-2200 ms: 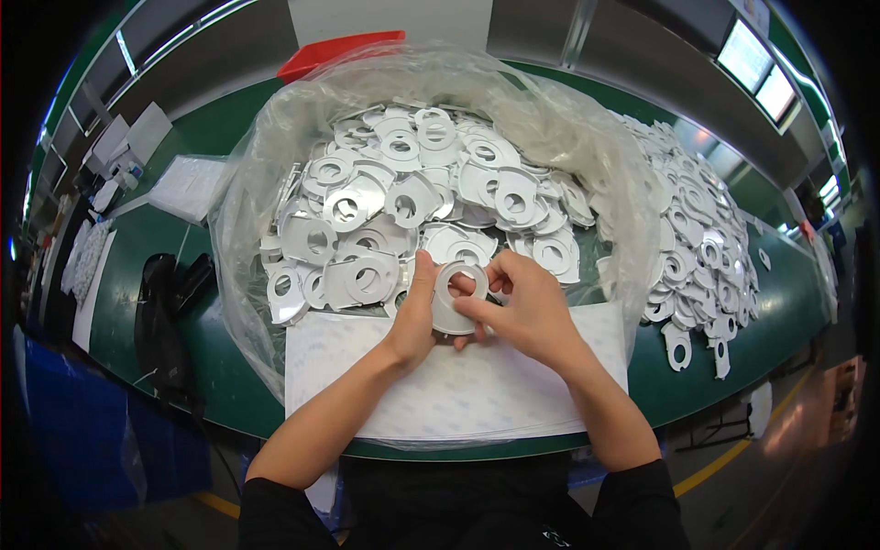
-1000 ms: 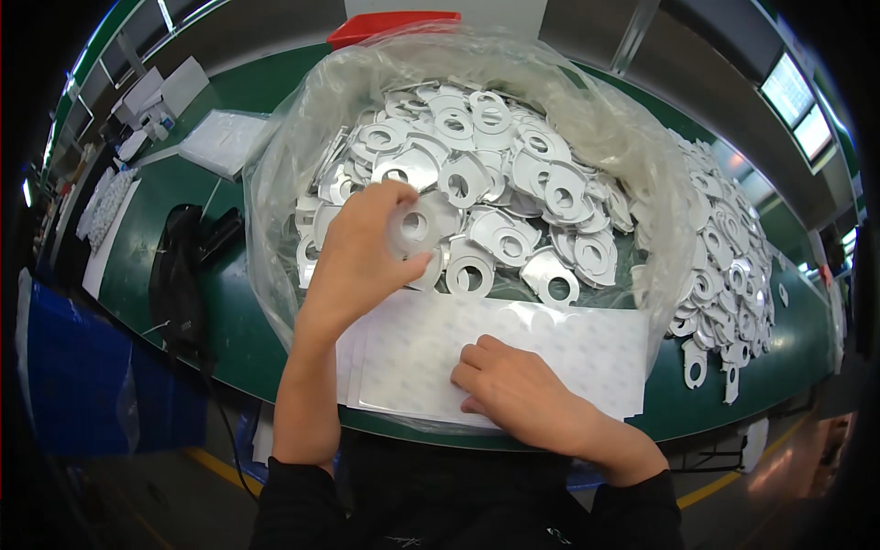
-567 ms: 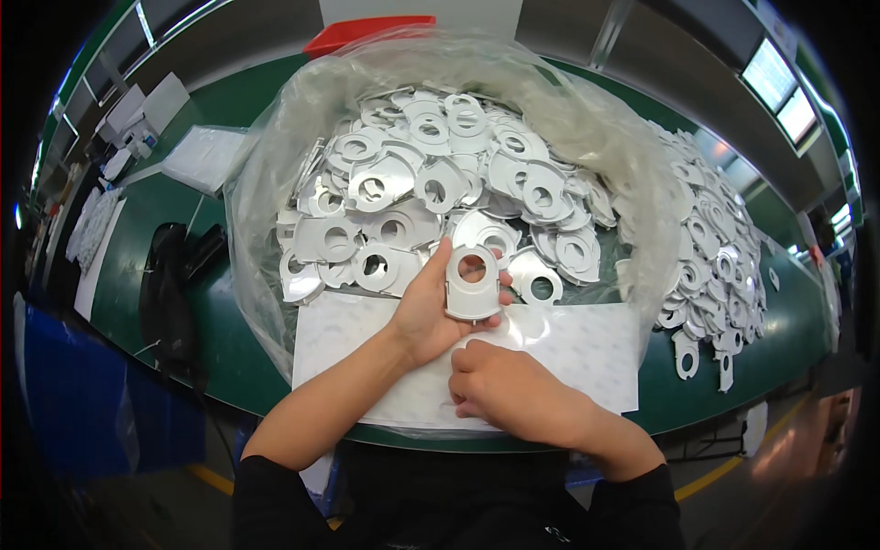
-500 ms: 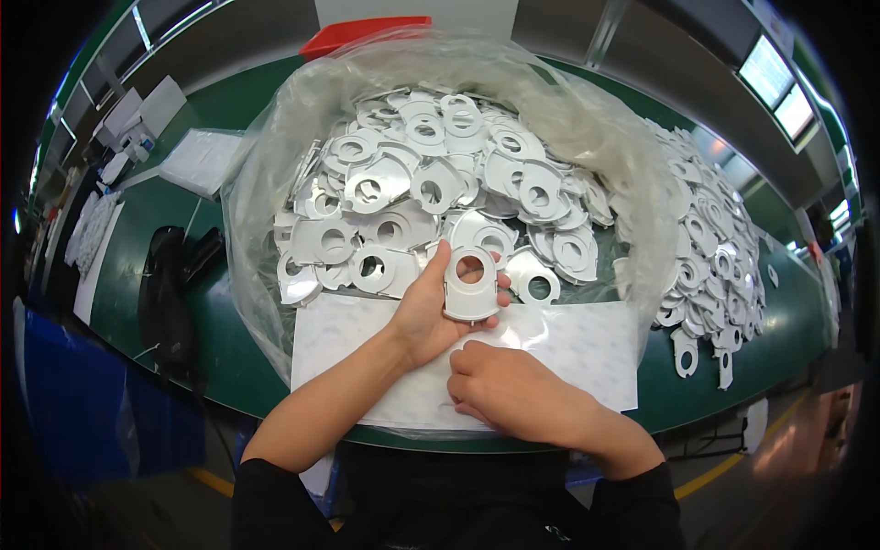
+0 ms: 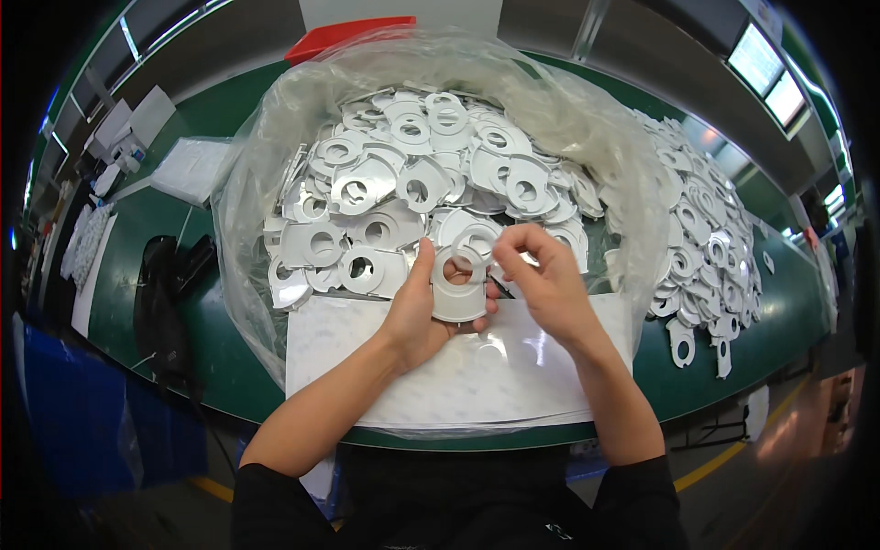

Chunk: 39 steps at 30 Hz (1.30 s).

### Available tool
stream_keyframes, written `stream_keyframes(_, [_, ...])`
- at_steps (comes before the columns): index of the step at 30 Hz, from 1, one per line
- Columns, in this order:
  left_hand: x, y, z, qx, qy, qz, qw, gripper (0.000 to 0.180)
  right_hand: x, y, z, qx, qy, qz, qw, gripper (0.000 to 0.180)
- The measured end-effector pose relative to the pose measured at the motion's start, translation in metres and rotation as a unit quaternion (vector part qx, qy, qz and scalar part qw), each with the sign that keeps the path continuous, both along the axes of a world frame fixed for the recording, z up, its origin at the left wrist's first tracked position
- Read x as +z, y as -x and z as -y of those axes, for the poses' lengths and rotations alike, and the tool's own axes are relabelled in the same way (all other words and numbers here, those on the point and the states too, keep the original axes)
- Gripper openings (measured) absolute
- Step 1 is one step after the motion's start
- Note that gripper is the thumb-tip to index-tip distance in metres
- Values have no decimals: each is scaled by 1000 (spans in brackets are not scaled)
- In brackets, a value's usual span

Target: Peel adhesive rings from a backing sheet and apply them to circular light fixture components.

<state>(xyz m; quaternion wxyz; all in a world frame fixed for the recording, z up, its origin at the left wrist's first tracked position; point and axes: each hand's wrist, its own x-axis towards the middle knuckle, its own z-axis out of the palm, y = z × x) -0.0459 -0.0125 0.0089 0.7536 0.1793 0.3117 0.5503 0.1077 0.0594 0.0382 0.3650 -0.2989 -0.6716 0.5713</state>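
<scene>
My left hand (image 5: 417,316) is wrapped round a flat, pale grey plastic plate (image 5: 460,302) with a rounded top and a large round hole. Its thumb lies along the plate's left edge, and the fingertips show at the right. My right hand (image 5: 550,280) is raised just right of the plate, thumb and forefinger pinched together. At those fingertips, a thin pale ring (image 5: 475,229) overlaps the top of the plate; its material is hard to make out. Beneath both hands lies a white sheet (image 5: 367,376) with a glossy surface.
Behind my hands, a large clear plastic bag (image 5: 247,211) spreads around a heap of similar plates (image 5: 371,165). Another heap (image 5: 701,238) stands at the right on the green table (image 5: 220,357). A black object (image 5: 160,293) lies at left. A red tray (image 5: 348,37) is at the back.
My right hand has risen from below the plate to its upper right side, and the pale ring now shows there. My left hand still holds the plate.
</scene>
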Motion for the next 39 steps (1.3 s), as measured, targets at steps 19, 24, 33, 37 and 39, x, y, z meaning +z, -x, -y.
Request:
stream_keyframes(19, [-3,1,0,16,-18,11,1000,67,-11,10,5,77,124,-11,989,15])
stream_keyframes(24, [-4,1,0,17,-18,9,1000,67,-9,10,5,77,124,-7,989,15])
stream_keyframes(33, [-5,1,0,20,-8,10,1000,66,-9,10,6,74,106,2,992,14])
stream_keyframes(37, [-4,0,-1,19,-7,10,1000,67,-9,10,8,68,108,2,992,12])
stream_keyframes(39, [-4,0,-1,20,-7,11,1000,66,-10,11,8,61,102,4,993,12])
